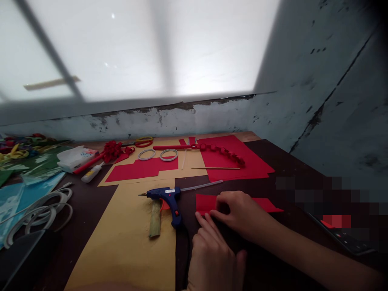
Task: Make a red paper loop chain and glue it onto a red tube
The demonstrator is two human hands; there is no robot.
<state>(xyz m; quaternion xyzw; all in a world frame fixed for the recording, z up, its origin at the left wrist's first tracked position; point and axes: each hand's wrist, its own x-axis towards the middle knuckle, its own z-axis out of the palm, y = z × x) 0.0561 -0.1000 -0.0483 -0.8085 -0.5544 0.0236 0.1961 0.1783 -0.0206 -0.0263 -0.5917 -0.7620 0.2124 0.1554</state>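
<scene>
A piece of red paper (206, 203) lies on the dark table under both hands, its near edge looking folded. My left hand (214, 252) reaches in from below with fingers stretched out, the tips resting on the paper's near left edge. My right hand (239, 210) lies across the middle of the paper, fingers curled round with the thumb at the near edge; part of the paper is hidden beneath it. Left of the hands, a blue hot glue gun (169, 198) with a clear glue stick in its back leans on a short bamboo piece (155, 220).
Tan paper (136, 242) spreads at centre left. Behind lie red sheets (242, 141), a red paper chain (222, 150), a thin stick (215, 168), two tape rolls (169, 155) and scissors (143, 141). A coiled white cable (45, 210) sits left, a blurred dark device (345, 238) right.
</scene>
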